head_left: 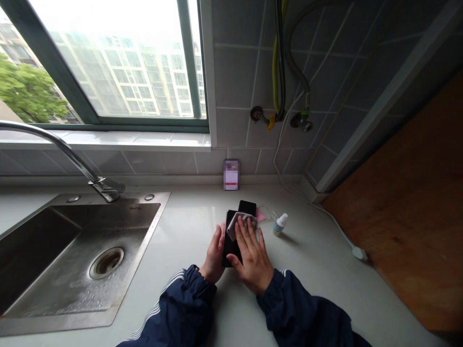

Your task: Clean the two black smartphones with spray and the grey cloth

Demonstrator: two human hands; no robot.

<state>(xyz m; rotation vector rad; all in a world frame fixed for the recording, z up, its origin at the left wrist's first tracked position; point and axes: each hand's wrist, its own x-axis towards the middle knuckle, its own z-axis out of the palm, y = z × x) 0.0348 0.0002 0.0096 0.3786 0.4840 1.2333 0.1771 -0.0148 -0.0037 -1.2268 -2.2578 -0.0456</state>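
My left hand (214,255) grips the left edge of a black smartphone (232,248), its fingers partly hidden beneath. On the phone's upper part lies a grey cloth (236,225), and the outstretched fingers of my right hand (251,253) press it flat against the screen. The right thumb rests low on the phone. Just beyond the phone is a dark flat rectangular thing (248,206) on the counter. Beside it lies a clear packet with a pink piece (260,215). To the right stands a small white-capped bottle (279,224) with a coloured label.
Another phone with a lit screen (231,176) leans against the wall. A steel sink (139,270) with a curved tap (77,159) is at the left of the white counter (173,299). A white cable (321,205) runs to a plug (359,253) near the wooden panel (405,212).
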